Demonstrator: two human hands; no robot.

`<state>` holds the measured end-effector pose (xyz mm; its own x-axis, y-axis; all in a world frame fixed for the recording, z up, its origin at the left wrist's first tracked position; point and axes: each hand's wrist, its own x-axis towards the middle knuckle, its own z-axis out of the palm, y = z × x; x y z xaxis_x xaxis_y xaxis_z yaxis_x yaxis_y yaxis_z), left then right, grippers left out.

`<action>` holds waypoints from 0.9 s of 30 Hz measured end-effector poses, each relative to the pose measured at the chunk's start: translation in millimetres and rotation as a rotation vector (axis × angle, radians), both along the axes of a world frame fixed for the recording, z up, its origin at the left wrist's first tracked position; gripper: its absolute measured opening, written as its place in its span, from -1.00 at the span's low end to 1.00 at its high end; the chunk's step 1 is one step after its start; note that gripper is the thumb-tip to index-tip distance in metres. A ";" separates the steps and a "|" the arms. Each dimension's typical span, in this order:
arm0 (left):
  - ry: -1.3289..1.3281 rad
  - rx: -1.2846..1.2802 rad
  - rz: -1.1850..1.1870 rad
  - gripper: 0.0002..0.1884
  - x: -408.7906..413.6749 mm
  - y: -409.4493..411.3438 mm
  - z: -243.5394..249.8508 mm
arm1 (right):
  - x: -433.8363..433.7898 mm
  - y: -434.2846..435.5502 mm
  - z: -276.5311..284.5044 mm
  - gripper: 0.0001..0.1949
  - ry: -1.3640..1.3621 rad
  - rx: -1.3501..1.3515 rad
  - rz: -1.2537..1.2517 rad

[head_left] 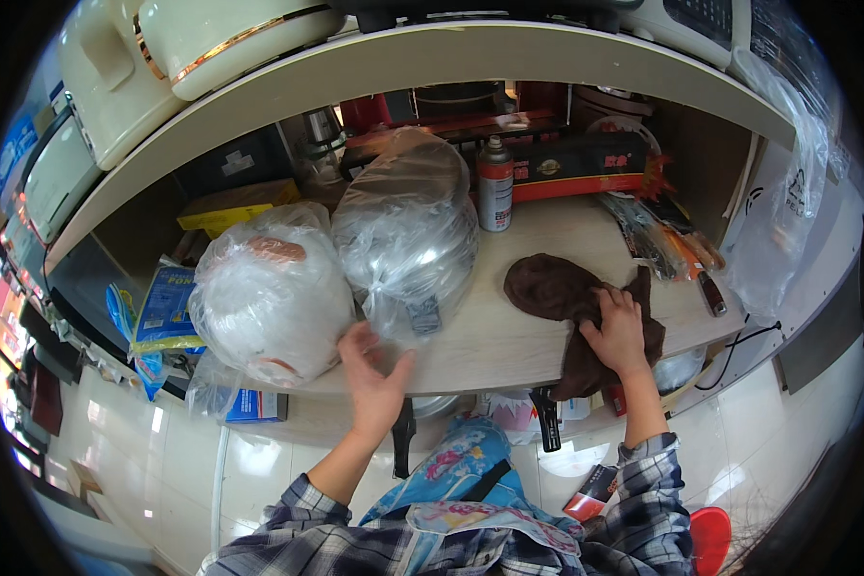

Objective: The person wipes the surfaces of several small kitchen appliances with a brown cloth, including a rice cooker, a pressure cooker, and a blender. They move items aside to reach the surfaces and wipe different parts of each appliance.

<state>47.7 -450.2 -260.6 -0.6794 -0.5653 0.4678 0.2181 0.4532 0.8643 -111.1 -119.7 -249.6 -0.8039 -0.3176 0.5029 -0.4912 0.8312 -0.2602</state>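
Observation:
My right hand (615, 327) rests on a crumpled dark brown cloth (551, 286), its fingers pressed into the folds. The cloth lies on a light wood-look shelf board (475, 353) and hangs over the front edge. Near that edge my left hand (374, 371) is held with thumb and fingers apart, nothing between them. Its fingertips are close to a round, white plastic-wrapped bundle (273, 302); whether they touch it I cannot tell. Behind and right of that bundle stands a second item in a knotted clear plastic bag (407, 237).
A spray can (495, 186) stands before a long black-and-red box (576, 165). Packaged knives (680, 245) lie at the right. Yellow packaged cloths (165, 306) sit at the left. An upper shelf edge (432, 54) overhangs the board. Black handles (547, 421) jut out below.

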 end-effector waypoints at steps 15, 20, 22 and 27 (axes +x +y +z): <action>-0.096 -0.364 0.319 -0.14 -71.9 10.2 -4.6 | 3.3 1.1 -1.4 -0.48 0.040 -0.054 0.011; -0.079 -0.334 0.396 -0.08 -73.8 18.0 -11.5 | 6.5 -0.1 1.8 -0.49 -0.027 -0.064 0.031; -0.095 -0.338 0.435 -0.06 -79.7 23.0 -10.8 | 4.7 3.3 -2.2 -0.50 0.031 -0.064 0.028; -0.112 -0.374 0.486 -0.14 -89.1 25.9 -7.2 | 5.7 10.0 -1.6 -0.54 0.028 -0.122 0.044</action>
